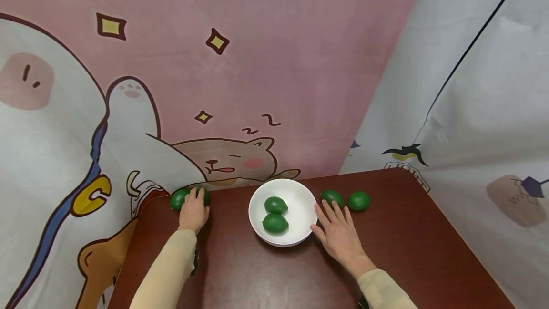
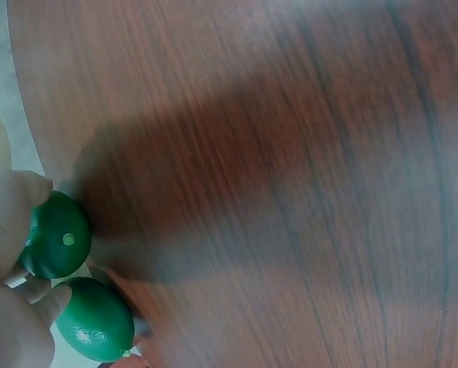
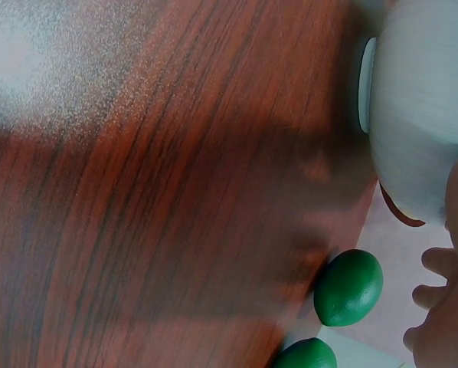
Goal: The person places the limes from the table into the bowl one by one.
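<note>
At the table's far left, two green limes lie side by side, the left one [image 1: 177, 200] and the right one [image 1: 207, 197]. My left hand [image 1: 194, 211] reaches over them and holds the right lime [image 2: 58, 236] between thumb and fingers. One fingertip meets the other lime [image 2: 97, 320], or nearly so. A white bowl [image 1: 302, 204] in the middle holds two limes [image 1: 275, 214]. Beside its right rim, my right hand [image 1: 340, 240] is spread with straight fingers, holding nothing. Past those fingertips lie another lime [image 1: 331, 197] and, to its right, one more [image 1: 359, 200].
The dark reddish-brown wooden table [image 1: 240, 275] has its back edge close to a pink and white cartoon-printed cloth [image 1: 300, 70]. More white printed cloth [image 1: 484, 132] hangs along the right side.
</note>
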Motion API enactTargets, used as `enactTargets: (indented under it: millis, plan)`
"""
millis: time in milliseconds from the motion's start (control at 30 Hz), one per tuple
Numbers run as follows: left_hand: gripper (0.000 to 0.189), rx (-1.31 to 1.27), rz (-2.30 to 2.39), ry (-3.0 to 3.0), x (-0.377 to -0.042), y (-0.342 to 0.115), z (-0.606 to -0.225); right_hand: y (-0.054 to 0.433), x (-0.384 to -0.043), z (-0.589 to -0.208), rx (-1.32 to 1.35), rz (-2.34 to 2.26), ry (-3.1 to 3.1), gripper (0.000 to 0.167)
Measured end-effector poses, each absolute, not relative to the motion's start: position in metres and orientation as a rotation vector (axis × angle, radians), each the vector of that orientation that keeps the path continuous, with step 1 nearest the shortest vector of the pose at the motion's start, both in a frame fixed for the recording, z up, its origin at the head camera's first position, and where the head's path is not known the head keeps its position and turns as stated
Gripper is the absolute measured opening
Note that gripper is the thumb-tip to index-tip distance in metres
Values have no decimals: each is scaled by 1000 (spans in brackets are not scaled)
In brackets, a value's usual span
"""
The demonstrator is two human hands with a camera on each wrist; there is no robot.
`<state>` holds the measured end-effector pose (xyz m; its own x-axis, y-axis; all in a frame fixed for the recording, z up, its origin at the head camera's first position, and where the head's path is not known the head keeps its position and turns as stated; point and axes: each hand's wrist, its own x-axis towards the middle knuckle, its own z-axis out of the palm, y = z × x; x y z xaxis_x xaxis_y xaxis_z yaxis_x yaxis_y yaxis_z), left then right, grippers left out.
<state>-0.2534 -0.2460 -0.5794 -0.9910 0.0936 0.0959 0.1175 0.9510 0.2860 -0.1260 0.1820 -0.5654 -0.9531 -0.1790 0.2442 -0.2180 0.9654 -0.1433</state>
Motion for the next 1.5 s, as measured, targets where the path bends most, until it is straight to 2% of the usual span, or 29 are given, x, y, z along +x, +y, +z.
enactTargets:
  millis: [1500]
  plan:
    - [59,-27,-657,-3023,-231,-224,-566,180,-126,-564,276,301,-2924,63]
